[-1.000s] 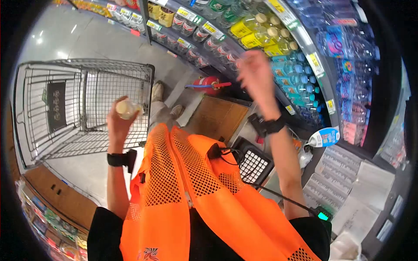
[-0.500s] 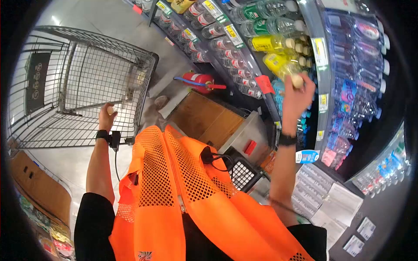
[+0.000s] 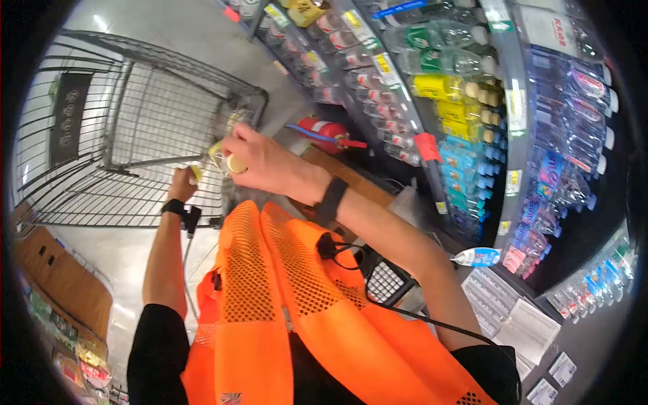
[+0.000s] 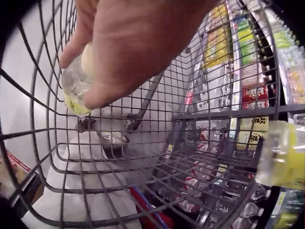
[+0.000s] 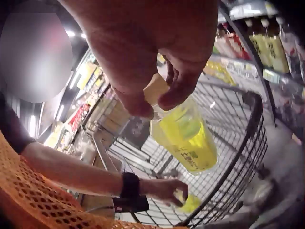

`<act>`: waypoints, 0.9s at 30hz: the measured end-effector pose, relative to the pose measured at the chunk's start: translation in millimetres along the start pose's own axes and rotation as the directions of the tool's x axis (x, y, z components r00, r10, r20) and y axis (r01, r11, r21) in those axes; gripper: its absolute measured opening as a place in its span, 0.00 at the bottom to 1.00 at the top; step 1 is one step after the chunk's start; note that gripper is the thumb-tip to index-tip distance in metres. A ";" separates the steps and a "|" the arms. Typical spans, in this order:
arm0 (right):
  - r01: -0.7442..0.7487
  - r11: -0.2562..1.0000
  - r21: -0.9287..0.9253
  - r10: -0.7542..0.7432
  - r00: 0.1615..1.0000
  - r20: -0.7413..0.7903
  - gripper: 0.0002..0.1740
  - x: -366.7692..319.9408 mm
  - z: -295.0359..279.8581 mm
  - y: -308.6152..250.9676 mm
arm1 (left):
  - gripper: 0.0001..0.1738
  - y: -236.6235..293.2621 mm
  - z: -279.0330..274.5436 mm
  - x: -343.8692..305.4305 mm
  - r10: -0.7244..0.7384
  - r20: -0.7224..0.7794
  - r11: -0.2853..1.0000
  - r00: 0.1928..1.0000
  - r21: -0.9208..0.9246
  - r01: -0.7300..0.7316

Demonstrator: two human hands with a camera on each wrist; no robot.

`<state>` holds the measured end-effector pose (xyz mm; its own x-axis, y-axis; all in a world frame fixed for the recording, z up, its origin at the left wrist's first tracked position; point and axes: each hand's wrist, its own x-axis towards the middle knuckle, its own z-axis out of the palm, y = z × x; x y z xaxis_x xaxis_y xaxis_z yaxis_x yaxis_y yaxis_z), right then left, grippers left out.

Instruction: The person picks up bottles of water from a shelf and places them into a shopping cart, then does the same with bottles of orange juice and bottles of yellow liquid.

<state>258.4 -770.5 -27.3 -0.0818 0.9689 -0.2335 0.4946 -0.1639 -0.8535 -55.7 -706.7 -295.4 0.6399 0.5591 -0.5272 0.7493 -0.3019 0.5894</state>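
My right hand (image 3: pixel 270 162) pinches a yellow-labelled bottle by its cream cap (image 3: pixel 236 164) above the near right side of the wire cart (image 3: pixel 162 155). The right wrist view shows that bottle (image 5: pixel 186 136) tilted, hanging below the fingers of my right hand (image 5: pixel 147 62). Inside the cart my left hand (image 3: pixel 181 185) grips another bottle, its pale cap (image 3: pixel 196 173) showing. In the left wrist view my left hand (image 4: pixel 128 47) holds this bottle (image 4: pixel 75 86) near its top, beside the wire mesh. At that view's right edge is a yellow-labelled bottle (image 4: pixel 285 155).
Shelves of bottles run along the right, with yellow-labelled ones (image 3: pixel 455 111) above blue ones (image 3: pixel 466 165). A red fire extinguisher (image 3: pixel 322 133) stands between cart and shelves. A blue tag (image 3: pixel 480 256) hangs near stacked white-wrapped goods (image 3: pixel 489 297). Brown panel (image 3: pixel 61 270) at lower left.
My right hand took a yellow-labelled bottle from the shelf and carried it left to the cart. My left hand, holding its bottle, moved from the cart's near edge to inside it.
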 end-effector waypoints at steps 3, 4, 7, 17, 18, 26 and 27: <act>-0.073 0.997 -0.010 0.074 0.989 0.127 0.20 33.7 55.4 26.5 | 0.18 -39.7 15.5 -5.5 -0.011 -0.055 0.998 0.998 -0.067 0.007; -0.131 0.990 -0.044 0.136 0.977 0.163 0.20 40.4 69.7 34.5 | 0.20 -35.3 13.5 -8.0 -0.035 -0.043 0.997 0.998 -0.071 0.032; -0.221 0.966 -0.135 0.244 0.952 0.186 0.21 56.5 94.3 53.3 | 0.33 38.8 -35.3 -14.0 -0.146 0.019 0.989 0.989 -0.020 0.147; -0.256 0.966 0.028 0.244 0.944 0.222 0.20 73.6 156.5 121.8 | 0.25 91.8 -10.5 19.2 -0.205 -0.063 0.723 0.977 -0.683 0.107; -0.328 0.935 0.137 0.293 0.929 0.225 0.22 70.9 160.1 120.6 | 0.21 97.8 -13.6 17.8 -0.216 -0.088 0.730 0.972 -0.677 0.100; -0.188 0.932 0.311 0.113 0.963 0.244 0.25 37.6 67.0 73.4 | 0.26 115.2 12.1 25.5 0.056 -0.202 0.990 0.978 -0.114 -0.080; -0.230 0.937 0.262 0.163 0.953 0.254 0.24 26.8 54.0 73.3 | 0.25 120.6 12.3 33.2 0.045 -0.213 0.992 0.976 -0.105 -0.069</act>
<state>245.7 -766.5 -121.4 -0.2177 0.8499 -0.4799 0.2558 -0.4248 -0.8684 57.9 -734.0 -249.3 0.6223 0.6964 -0.3573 0.6814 -0.2574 0.6851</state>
